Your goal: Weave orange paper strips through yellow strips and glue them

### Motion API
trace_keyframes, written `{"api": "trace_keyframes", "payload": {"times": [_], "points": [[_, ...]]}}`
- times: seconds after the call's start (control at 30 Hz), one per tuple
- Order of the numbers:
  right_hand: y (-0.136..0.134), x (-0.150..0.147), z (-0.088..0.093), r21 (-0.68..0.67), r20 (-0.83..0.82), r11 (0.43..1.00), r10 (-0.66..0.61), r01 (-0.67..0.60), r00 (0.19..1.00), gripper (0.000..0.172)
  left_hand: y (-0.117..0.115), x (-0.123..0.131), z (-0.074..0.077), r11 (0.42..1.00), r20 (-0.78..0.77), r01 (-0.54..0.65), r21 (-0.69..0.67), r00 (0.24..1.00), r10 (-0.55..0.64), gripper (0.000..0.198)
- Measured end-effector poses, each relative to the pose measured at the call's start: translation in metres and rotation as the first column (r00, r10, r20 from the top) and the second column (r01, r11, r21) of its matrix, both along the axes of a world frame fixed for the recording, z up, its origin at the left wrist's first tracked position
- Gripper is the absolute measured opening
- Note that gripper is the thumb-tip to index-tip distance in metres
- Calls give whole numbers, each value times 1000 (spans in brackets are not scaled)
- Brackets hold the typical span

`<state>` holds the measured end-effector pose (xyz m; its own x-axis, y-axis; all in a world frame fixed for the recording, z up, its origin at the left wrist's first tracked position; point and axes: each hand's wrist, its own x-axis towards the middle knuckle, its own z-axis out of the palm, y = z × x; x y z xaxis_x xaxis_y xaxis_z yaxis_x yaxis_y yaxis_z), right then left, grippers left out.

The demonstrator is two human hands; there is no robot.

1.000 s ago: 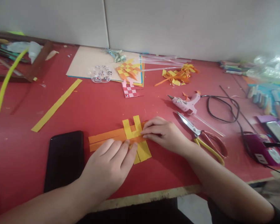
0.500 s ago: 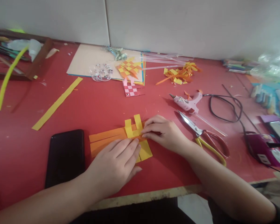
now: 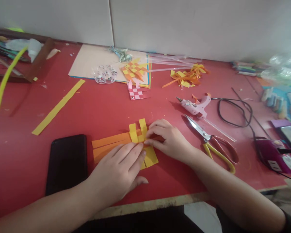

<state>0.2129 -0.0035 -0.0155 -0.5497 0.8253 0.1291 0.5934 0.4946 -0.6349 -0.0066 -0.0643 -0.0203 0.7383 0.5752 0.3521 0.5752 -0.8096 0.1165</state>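
My left hand [image 3: 122, 166] lies flat over an orange paper [image 3: 105, 142] cut into long strips, fingers stretched and pressing it to the table. My right hand [image 3: 171, 137] pinches an orange paper strip at the right end, thumb and fingertips together. Yellow paper [image 3: 151, 156] cut into strips crosses the orange paper, its lower part flat beside my left fingertips. Two yellow strip ends [image 3: 133, 132] stand up beyond the orange edge. My left hand hides the middle of the weave.
A black phone [image 3: 67, 165] lies left of the papers. Scissors [image 3: 206, 137] and a pink glue gun [image 3: 195, 106] lie to the right. Behind are a pink woven paper fish [image 3: 135, 93], an orange-yellow woven piece [image 3: 133, 70] and paper scraps [image 3: 188, 77]. A loose yellow strip [image 3: 59, 106] lies left.
My right thumb and fingertips have shifted slightly left along the orange strip, closing on it. My left hand stays nearly in place on the paper.
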Motion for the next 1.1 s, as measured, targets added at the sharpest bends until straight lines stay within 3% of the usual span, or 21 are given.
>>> {"api": "trace_keyframes", "payload": {"times": [0.77,1.1], "points": [[-3,-8,2,-5,42,1000,-29,29,999,7,-3,-1,-1,999,-29,26,25,999,-25,65],[-4,-1,1,10,12,1000,-7,6,1000,2,-2,-2,-3,999,-46,22,-49,999,-24,84]]}}
